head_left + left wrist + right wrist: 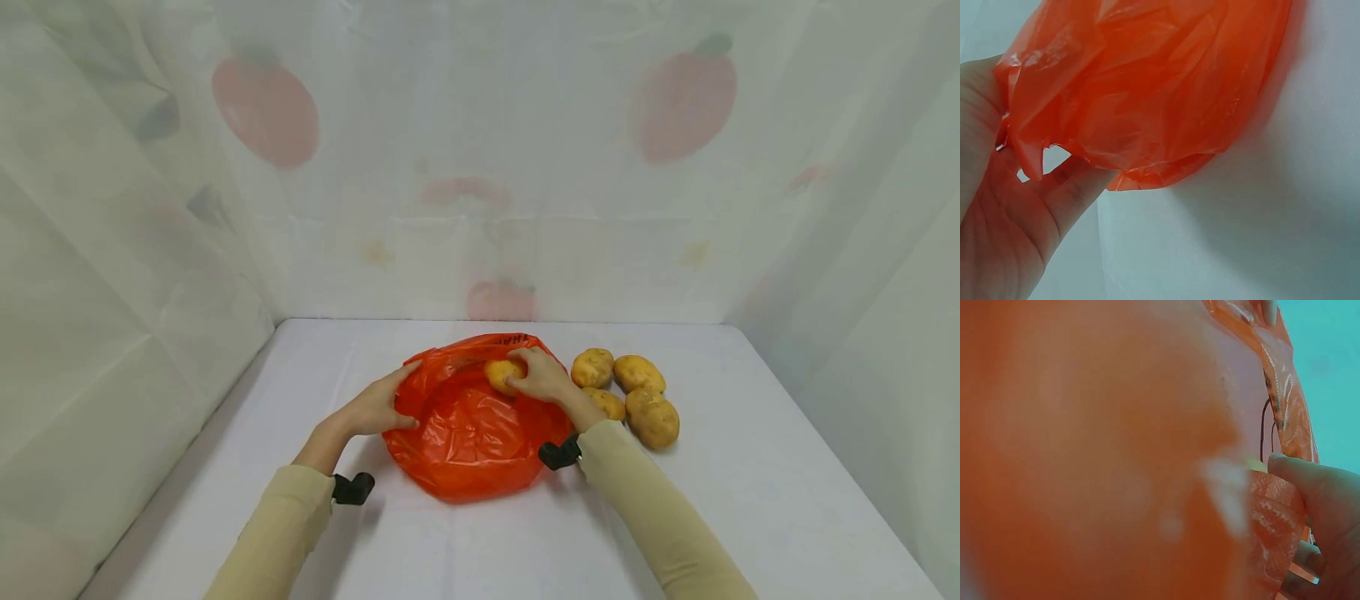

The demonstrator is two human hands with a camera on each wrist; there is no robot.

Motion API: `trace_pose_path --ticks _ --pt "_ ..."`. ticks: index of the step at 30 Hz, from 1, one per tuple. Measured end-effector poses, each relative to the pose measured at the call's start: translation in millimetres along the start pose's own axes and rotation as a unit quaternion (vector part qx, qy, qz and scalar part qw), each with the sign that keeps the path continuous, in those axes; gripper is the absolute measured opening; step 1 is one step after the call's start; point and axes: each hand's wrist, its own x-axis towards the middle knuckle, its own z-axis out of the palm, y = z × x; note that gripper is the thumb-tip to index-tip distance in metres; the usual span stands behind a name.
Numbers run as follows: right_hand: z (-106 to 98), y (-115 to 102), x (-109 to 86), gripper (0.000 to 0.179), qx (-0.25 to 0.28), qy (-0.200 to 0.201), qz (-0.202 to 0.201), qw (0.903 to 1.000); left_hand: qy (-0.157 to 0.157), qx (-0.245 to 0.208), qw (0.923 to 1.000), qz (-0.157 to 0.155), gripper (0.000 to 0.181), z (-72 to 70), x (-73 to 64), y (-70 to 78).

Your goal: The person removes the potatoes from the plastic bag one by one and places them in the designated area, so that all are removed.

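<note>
A red plastic bag (pixel 476 479) lies with its mouth spread wide in the middle of the table. At its left rim, my left hand (pixel 371 408) holds the film between thumb and fingers; the left wrist view shows the bag (pixel 1147 87) bunched against the hand (pixel 1013 231). Over the bag's far right side, my right hand (pixel 546 379) grips a yellow potato (pixel 496 375) within the opening. In the right wrist view, blurred bag film (pixel 1097 444) hides most of the potato, and the right hand (pixel 1338 515) appears at the right edge.
Several potatoes (pixel 654 421) sit grouped on the table just right of the bag, partly behind the right forearm. A white cloth covers the table (pixel 765 492). Pale printed curtains (pixel 480 108) enclose the back and sides.
</note>
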Motion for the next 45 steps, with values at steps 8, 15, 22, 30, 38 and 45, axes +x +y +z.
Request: trace_pose_path --ticks 8,15,22,30,38,45 --pt "3 2 3.4 0.057 -0.001 -0.018 0.026 0.9995 -0.004 0.016 0.9998 0.005 0.093 1.7 4.6 -1.0" --pt "8 4 6.1 0.061 -0.015 -0.018 0.040 0.9989 -0.003 0.024 0.9996 0.012 0.093 3.2 5.9 0.0" --pt "9 0 9.3 0.063 -0.022 -0.031 0.068 0.9970 -0.004 0.026 0.9996 0.012 0.093 4.6 7.0 0.5" --pt "8 -1 11.7 0.063 -0.030 -0.032 0.062 0.9971 -0.007 0.024 0.9997 0.005 0.094 5.7 8.9 0.9" --pt "11 3 13.9 0.059 -0.020 -0.026 0.063 0.9975 -0.006 0.016 0.9998 0.003 0.093 6.6 7.7 1.1" --pt "8 1 11.7 0.058 -0.008 -0.025 0.058 0.9980 -0.004 0.023 0.9996 0.014 0.094 6.2 7.7 0.1"
